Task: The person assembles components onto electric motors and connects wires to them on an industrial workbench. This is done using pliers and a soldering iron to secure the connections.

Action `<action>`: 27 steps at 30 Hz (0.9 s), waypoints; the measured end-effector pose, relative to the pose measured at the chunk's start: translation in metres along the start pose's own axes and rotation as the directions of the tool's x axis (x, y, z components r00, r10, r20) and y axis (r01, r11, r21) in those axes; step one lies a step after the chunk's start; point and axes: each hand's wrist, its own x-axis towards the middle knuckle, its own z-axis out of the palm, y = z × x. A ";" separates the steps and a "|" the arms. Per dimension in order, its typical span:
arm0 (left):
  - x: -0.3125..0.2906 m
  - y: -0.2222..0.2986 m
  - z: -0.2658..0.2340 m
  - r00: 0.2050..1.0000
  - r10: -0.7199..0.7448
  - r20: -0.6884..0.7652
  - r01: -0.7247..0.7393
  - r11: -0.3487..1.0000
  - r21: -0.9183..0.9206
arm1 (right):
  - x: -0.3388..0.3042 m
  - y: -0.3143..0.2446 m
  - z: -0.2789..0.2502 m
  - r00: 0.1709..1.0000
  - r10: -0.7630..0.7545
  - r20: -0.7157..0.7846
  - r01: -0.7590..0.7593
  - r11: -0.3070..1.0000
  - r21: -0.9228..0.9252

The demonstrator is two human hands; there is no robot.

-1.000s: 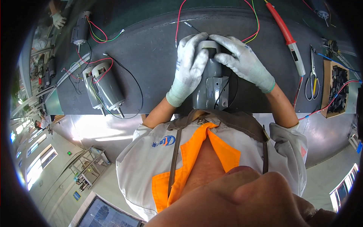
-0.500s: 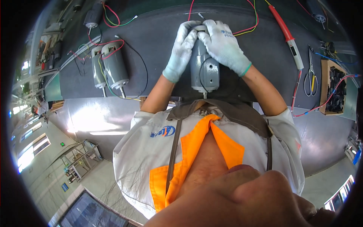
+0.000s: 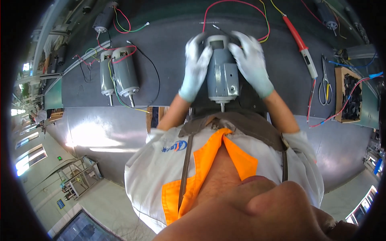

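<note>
In front of me a grey electric motor lies on the dark bench, its shaft pointing toward my body. A rectangular opening shows in its far end cap. My left hand, in a white glove, is at the motor's upper left side with fingers stretched out and thumb apart. On the other side my right hand, also gloved, has its fingers extended near the far end cap. Both sets of fingertips are smeared by motion, and neither hand is wrapped round the motor. A red and yellow-green wire loop runs beyond it.
Two grey motors with trailing wires lie to the left, another motor farther back. At the right are a red-and-white handheld tester, scissors and a cardboard box of black parts. The bench's near edge borders my apron.
My hands have parted from the motor's far end to its two sides, uncovering the end cap and its opening. The view has shifted slightly.
</note>
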 end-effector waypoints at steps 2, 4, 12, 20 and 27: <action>-0.034 0.006 -0.019 0.978 -0.191 -0.083 0.185 0.979 -0.081 | -0.016 -0.012 -0.024 0.843 0.512 0.162 -0.535 0.772 0.342; -0.064 0.016 -0.022 0.990 -0.143 0.003 0.142 0.975 -0.170 | -0.021 -0.044 -0.032 0.773 0.524 0.358 -0.634 0.661 0.402; 0.038 -0.002 -0.010 0.953 0.219 -0.209 -0.167 0.956 0.240 | 0.081 -0.003 0.065 0.847 0.326 0.420 -0.524 0.644 0.557; 0.217 -0.103 -0.031 0.816 -0.526 -0.241 0.228 0.676 -0.701 | 0.164 0.019 0.102 0.639 0.209 0.740 -0.769 0.163 0.618; 0.113 -0.029 -0.032 0.717 -0.404 0.568 0.688 0.275 -0.672 | 0.055 -0.027 0.006 0.581 -0.132 0.803 -0.719 0.378 0.583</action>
